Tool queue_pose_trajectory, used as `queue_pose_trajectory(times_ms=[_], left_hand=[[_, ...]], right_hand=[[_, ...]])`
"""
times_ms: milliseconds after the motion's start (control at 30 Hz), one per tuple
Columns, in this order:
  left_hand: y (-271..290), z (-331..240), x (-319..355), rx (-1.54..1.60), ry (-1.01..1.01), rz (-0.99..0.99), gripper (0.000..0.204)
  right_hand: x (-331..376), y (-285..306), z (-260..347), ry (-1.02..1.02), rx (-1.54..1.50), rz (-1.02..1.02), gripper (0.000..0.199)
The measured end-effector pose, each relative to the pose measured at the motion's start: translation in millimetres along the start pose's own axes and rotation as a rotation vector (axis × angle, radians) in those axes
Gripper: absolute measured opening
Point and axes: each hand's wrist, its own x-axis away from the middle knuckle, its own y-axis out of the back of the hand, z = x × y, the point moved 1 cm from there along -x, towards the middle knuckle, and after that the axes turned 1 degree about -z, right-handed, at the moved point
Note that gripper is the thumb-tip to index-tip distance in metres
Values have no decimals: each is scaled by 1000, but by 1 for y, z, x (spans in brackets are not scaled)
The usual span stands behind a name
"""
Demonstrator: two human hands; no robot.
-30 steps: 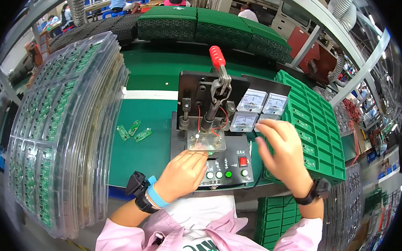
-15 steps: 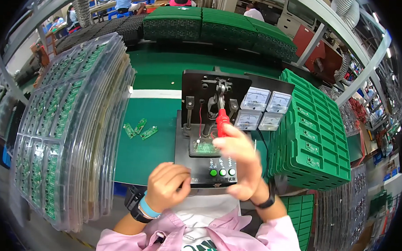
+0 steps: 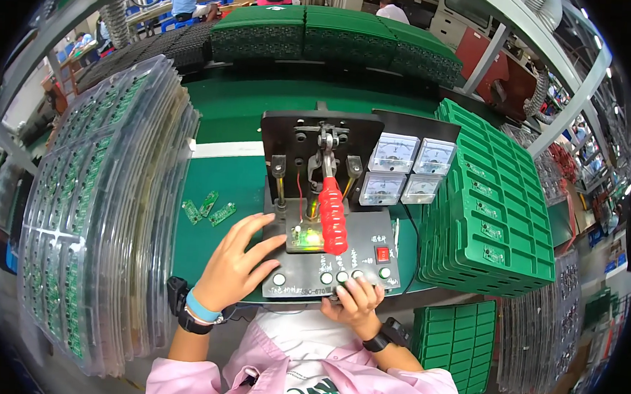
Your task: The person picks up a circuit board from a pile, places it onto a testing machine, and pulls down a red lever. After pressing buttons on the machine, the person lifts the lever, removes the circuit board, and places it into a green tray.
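A black test fixture (image 3: 304, 273) stands on the green bench mat, its red clamp lever (image 3: 333, 223) pointing down toward me. A small green circuit board (image 3: 306, 236) sits under the clamp with yellow-green light glowing on it. My left hand (image 3: 235, 265) is open at the fixture's left side, fingers spread toward the board and holding nothing. My right hand (image 3: 356, 304) rests at the front edge, its slightly bent, separated fingertips on the row of round white buttons (image 3: 326, 277). Its thumb lies by the fixture's front face. Three loose circuit boards (image 3: 209, 203) lie left of the fixture.
Clear plastic trays of boards (image 3: 87, 206) are stacked high at left. Green trays (image 3: 496, 228) stand stacked at right, beside panel meters (image 3: 394, 153). More green trays (image 3: 260, 33) line the back. A red switch (image 3: 382, 254) is on the fixture. People sit beyond.
The red lever has swung down, and the board now glows. My right hand has left the lever for the front buttons. My left hand has opened from a loose curl and moved forward.
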Motion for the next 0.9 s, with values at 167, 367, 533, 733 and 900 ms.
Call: queue_pose_trajectory(times_ms=[167,367,533,733,900], left_hand=[[0,2,-1,70,30,32,57],[-2,-1,-10,-61,77,170,70],[2,-9,-11,-119,25,172,74],[3,-10,-10,-81,95,183,80],[0,-7,-5,49,127,197,78]], right_hand=[[-4,3,1,7,-2,13,42],[-13,4,4,0,-5,2,35],[-33,22,3,-121,-163,148,26],[-65,26,0,-99,-163,155,19],[-132,38,-5,-27,-453,394,21]])
